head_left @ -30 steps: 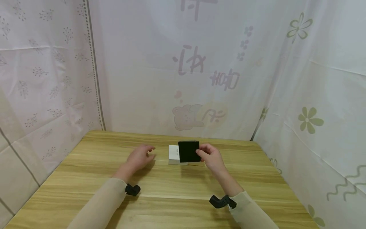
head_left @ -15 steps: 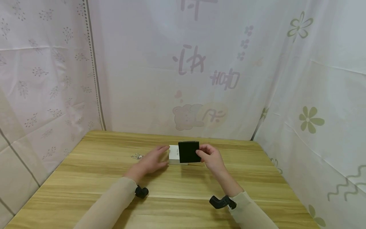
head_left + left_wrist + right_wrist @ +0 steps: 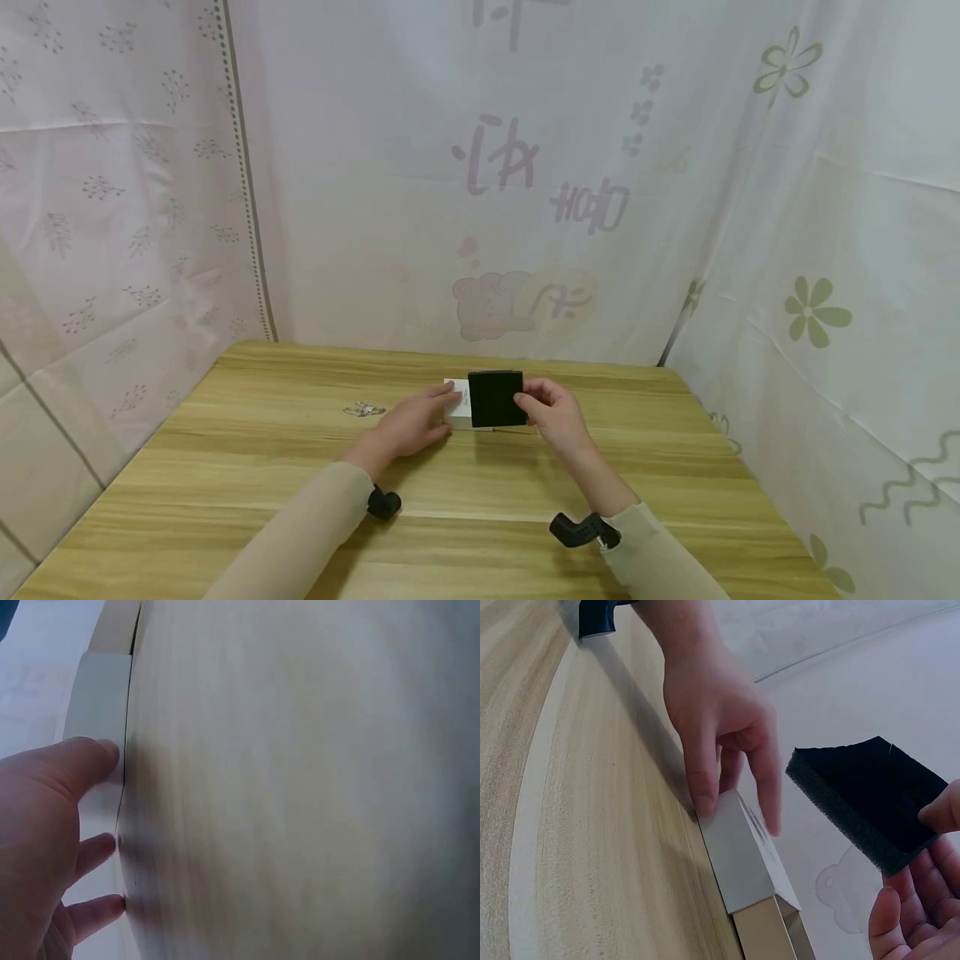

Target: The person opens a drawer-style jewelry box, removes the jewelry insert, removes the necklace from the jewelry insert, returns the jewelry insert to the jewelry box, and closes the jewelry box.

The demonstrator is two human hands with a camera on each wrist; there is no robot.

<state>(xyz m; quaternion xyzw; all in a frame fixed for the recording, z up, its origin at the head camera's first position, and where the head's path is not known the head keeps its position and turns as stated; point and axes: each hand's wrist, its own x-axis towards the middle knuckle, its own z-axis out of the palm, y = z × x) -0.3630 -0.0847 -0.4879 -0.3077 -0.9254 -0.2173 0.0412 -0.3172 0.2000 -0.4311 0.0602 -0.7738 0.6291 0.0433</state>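
Pinching black foam (image 3: 493, 400) in right hand (image 3: 557, 414), with left hand (image 3: 411, 425) loosely spread at white box (image 3: 739, 859); could drop foam through edge-only hold.

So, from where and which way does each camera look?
Head: on the head, looking forward and down at left hand, right hand, sleeves, table.
Left wrist: on that wrist, facing left hand, white box.
Right wrist: on that wrist, facing right hand, black foam; also left hand.
Head and right wrist share both hands, foam and box.
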